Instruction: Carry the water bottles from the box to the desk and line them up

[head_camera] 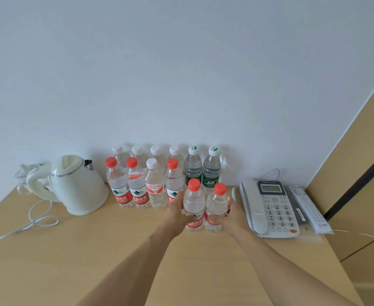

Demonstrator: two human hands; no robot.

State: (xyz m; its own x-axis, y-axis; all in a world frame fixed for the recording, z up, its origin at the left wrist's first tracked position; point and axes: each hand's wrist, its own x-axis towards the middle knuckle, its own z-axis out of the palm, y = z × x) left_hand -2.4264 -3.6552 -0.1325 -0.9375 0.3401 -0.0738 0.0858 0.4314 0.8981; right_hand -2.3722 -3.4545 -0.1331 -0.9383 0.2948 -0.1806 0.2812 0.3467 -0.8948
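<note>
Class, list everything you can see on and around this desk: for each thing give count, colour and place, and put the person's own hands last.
Red-capped water bottles: five, clear with red labels; three in the front row, two held nearer the camera.
White-capped bottle with orange label: one, front row, between red-capped ones.
White-capped bottles: four, clear, back row by the wall.
Green-label bottles: two, right end of the back row.
Electric kettle: one, cream, left of the bottles.
Power cord: one, white, left of the kettle.
Desk phone: one, white, right of the bottles.
Remote control: one, white, right of the phone.
Desk: one, light wood.
Left hand: grips one red-capped bottle.
Right hand: grips the other.
</note>
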